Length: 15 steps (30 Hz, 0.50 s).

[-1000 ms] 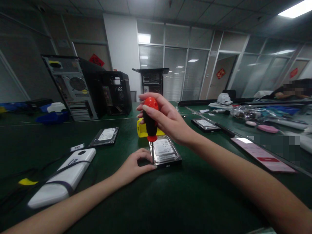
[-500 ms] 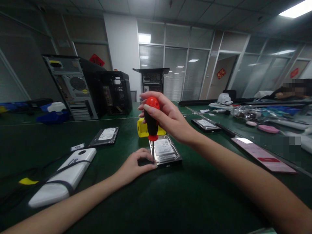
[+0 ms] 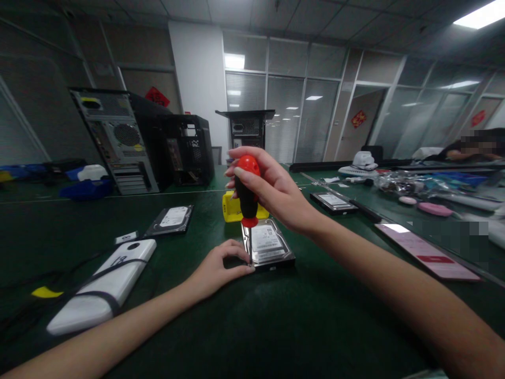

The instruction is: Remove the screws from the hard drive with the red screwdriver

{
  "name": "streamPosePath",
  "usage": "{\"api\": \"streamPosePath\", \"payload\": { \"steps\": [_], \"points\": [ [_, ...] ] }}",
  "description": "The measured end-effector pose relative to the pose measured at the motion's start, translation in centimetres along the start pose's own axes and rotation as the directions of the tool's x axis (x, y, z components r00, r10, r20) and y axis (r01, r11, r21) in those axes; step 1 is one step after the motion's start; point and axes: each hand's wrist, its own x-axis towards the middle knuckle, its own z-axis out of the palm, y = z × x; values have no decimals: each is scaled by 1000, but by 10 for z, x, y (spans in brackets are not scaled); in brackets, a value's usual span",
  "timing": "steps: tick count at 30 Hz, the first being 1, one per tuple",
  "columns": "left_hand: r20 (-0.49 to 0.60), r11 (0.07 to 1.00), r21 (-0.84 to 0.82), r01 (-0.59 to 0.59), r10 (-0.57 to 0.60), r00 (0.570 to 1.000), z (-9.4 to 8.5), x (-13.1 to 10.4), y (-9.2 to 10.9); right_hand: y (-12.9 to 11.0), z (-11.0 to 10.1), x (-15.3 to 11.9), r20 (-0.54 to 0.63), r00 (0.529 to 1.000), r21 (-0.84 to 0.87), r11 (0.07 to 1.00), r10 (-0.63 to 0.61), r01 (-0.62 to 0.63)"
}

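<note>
A hard drive (image 3: 267,239) with a white label lies flat on the green table in front of me. My right hand (image 3: 272,189) is wrapped round the black and red handle of a screwdriver (image 3: 248,202), held upright. Its thin shaft points down to the drive's near left corner. At that same corner my left hand (image 3: 221,266) has thumb and fingertips closed on the drive's edge, close round the screwdriver tip. The tip and any screw under it are too small to make out. Right behind the drive stands a yellow holder (image 3: 232,208).
Two more hard drives lie at left (image 3: 169,218) and right (image 3: 333,201). A white power strip (image 3: 106,284) with black cables is at left. Computer cases (image 3: 138,142) stand behind. At right are a pink sheet (image 3: 426,250) and plastic bags (image 3: 402,184); another person sits beyond.
The screwdriver and my right hand have shifted very slightly, with the handle a touch higher and to the right. My left hand stays at the drive's corner.
</note>
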Motion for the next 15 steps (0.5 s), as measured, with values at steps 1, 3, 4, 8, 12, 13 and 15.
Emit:
{"api": "streamPosePath", "payload": {
  "steps": [1, 3, 4, 8, 12, 13, 15],
  "points": [
    [0, 1000, 0, 0, 0, 1000, 0, 0, 0, 0, 0, 0, 2, 1000, 4, 1000, -2, 2],
    [-2, 1000, 0, -1, 1, 1000, 0, 0, 0, 0, 0, 0, 2, 1000, 6, 1000, 0, 0],
    [-4, 1000, 1, -1, 1, 1000, 0, 0, 0, 1, 0, 0, 1, 1000, 5, 1000, 3, -3],
    [4, 1000, 11, -1, 1, 1000, 0, 0, 0, 0, 1, 0, -7, 1000, -4, 1000, 6, -6],
    [12, 1000, 10, 4, -4, 1000, -1, 1, 1, 0, 2, -1, 0, 1000, -4, 1000, -2, 2],
    [12, 1000, 6, 9, -9, 1000, -1, 1, 1, 0, 2, -1, 3, 1000, -1, 1000, -7, 7],
    [7, 1000, -6, 16, -16, 1000, -1, 1, 1, 1, 2, -1, 7, 1000, 5, 1000, -15, 15]
  ]
}}
